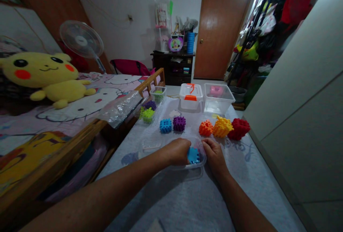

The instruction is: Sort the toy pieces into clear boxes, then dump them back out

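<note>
My left hand (181, 151) reaches into a transparent plastic container (200, 163), its fingers closed on a blue toothed block piece (193, 155). The fingertips and part of the piece are hidden. My right hand (215, 153) is closed on the container's right rim. Just beyond stand a blue block cube (165, 126) and a purple block cube (179, 123). To the right sit an orange block cube (205, 128), a yellow block cube (222, 127) and a red block cube (239, 129), side by side.
Green block pieces (147, 115) and purple ones lie at the table's left edge, near a small green-filled tub (158, 94). Behind stand a lidded box (190, 96) with orange latches and a transparent bin (219, 99). A wooden bed rail (91, 132) borders the left.
</note>
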A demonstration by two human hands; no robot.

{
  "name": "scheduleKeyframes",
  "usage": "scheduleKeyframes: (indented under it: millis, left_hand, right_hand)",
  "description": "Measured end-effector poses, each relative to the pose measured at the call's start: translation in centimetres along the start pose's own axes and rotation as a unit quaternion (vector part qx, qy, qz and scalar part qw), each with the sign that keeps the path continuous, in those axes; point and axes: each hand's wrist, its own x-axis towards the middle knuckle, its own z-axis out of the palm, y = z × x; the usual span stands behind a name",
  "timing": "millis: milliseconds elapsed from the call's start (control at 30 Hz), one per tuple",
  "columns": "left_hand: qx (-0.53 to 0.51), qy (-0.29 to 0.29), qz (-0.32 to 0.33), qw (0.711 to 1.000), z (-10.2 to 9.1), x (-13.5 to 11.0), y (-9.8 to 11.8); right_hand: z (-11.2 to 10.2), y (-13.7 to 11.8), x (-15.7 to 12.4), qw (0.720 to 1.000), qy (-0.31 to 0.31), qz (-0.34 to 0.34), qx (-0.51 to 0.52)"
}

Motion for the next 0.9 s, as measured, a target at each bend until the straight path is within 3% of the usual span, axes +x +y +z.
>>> scheduleKeyframes:
  millis: [267, 500, 733, 900]
  left_hand:
    - [0.050, -0.035, 0.034, 0.998, -0.9, -0.8, 0.1]
    - [0.102, -0.004, 0.038, 0.994, 0.2, 0.1, 0.1]
    - [0.069, 0.025, 0.058, 0.996, 0.6, 0.4, -0.5]
    - [0.061, 0.028, 0.080, 0.995, -1.1, -0.8, -1.0]
  right_hand:
    - [0.1, -0.3, -0.2, 1.000, 0.001, 0.012, 0.015]
    - [0.0, -0.6, -0.1, 1.000, 0.004, 0.002, -0.006]
    - [0.0, -0.6, -0.1, 1.000, 0.000, 0.002, -0.001]
    - [0.1, -0.8, -0.2, 1.000, 0.001, 0.015, 0.011]
